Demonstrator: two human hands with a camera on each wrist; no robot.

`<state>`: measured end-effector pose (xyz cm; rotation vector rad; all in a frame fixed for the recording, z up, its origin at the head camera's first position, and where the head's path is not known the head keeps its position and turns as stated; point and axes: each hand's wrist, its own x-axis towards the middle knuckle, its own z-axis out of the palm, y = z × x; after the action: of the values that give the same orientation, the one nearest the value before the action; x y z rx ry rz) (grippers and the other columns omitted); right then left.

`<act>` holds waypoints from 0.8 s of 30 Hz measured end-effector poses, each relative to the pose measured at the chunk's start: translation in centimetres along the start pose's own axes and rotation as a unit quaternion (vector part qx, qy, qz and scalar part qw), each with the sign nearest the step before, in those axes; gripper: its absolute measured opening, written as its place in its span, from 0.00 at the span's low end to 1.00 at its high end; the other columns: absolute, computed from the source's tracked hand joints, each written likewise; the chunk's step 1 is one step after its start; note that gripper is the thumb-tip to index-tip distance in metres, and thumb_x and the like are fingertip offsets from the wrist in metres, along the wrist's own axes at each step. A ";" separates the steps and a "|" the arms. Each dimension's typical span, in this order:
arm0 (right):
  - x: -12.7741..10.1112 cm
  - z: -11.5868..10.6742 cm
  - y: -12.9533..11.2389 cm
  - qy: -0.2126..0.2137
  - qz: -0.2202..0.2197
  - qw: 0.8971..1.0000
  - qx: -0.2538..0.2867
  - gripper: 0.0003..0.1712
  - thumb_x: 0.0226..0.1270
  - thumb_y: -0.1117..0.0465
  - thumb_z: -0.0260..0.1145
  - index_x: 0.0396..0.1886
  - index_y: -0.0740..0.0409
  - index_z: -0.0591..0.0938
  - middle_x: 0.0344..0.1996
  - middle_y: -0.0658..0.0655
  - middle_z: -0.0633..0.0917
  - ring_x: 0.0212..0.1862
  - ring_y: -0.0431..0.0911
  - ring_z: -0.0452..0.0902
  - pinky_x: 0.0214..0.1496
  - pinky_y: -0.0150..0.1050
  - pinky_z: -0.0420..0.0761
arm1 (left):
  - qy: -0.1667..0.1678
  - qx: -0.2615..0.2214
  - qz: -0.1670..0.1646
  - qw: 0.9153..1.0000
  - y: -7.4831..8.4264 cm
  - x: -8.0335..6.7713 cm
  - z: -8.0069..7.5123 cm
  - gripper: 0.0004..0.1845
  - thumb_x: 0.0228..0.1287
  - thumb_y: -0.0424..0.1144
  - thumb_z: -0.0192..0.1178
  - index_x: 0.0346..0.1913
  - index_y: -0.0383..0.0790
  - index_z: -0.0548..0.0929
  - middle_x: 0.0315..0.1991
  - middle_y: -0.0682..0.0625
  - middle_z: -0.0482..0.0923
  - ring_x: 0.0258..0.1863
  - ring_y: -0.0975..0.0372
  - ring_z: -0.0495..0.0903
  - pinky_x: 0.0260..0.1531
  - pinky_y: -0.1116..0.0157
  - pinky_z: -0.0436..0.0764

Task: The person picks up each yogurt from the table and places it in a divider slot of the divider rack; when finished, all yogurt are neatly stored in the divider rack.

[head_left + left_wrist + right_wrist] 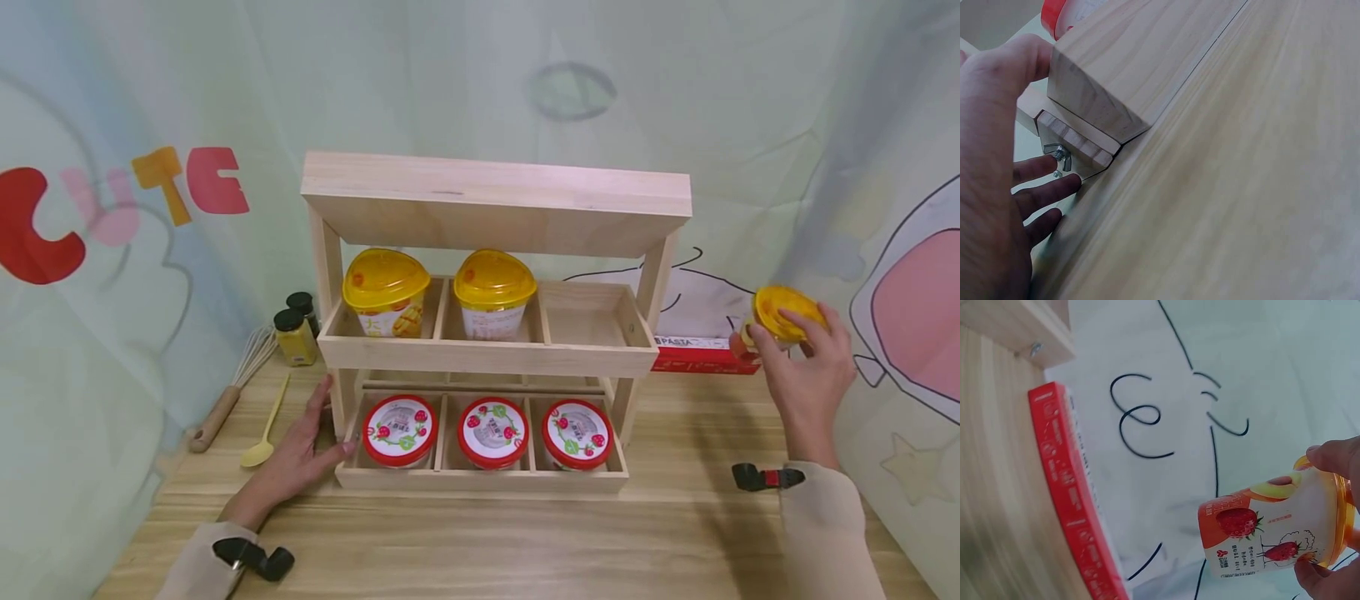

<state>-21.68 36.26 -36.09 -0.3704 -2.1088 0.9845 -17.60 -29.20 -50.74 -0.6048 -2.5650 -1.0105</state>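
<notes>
Head view: wooden rack [487,354] stands on the table [675,533]. Lower tier is full, three red-lidded cups [493,432] in three compartments. Upper tier has two yellow-lidded cups [438,292] in the left and middle compartments; the right compartment [585,312] is bare. My right hand [806,367] holds a third yellow-lidded cup [783,315] in the air, right of the rack and above the red pasta box [705,357]. Judgement: five of six places filled, one left, and the cup I hold looks like its fill. My left hand [300,454] lies flat on the table, fingers straight, thumb against the rack's lower left corner. Spoon [266,429], whisk [228,392] and two spice jars [296,329] sit further left.

Left wrist view: left hand [997,187] open, thumb pressed on the rack's base [1116,69], fingers extended beside a wing nut [1059,153]. It grips nothing.

Right wrist view: fingertips [1335,456] and thumb pinch the cup [1272,528] at its lid end; it lies tilted on its side, strawberry print showing, clear of the pasta box [1075,500].
</notes>
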 end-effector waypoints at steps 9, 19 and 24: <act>-0.9 -0.9 -3.9 0.017 -0.046 0.999 0.024 0.27 0.73 0.51 0.74 0.68 0.53 0.85 0.80 0.44 0.72 0.80 0.45 0.66 0.78 0.36 0.75 | 0.000 -0.003 0.002 1.000 -0.1 0.1 0.0 0.65 0.58 0.35 0.76 0.88 0.47 0.39 0.71 0.26 0.73 0.66 0.34 0.78 0.67 0.59 0.77; -1.3 -1.7 -6.5 0.024 -0.096 0.992 0.072 0.26 0.70 0.54 0.77 0.65 0.54 0.87 0.79 0.42 0.73 0.78 0.44 0.70 0.74 0.30 0.76 | -0.010 -0.023 0.002 1.000 0.0 0.0 0.0 0.65 0.59 0.34 0.75 0.88 0.47 0.37 0.72 0.23 0.70 0.67 0.29 0.76 0.60 0.25 0.74; -1.9 -2.2 -8.5 0.017 -0.104 0.988 0.108 0.25 0.69 0.57 0.77 0.64 0.57 0.88 0.78 0.44 0.74 0.78 0.45 0.70 0.71 0.28 0.78 | -0.004 -0.007 0.000 1.000 -0.1 0.0 0.0 0.65 0.59 0.35 0.75 0.88 0.47 0.39 0.72 0.25 0.72 0.66 0.33 0.78 0.64 0.41 0.79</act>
<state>-18.26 30.78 -29.82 -0.0553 -1.9410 1.0603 -17.65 -29.25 -50.82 -0.6120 -2.5672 -1.0284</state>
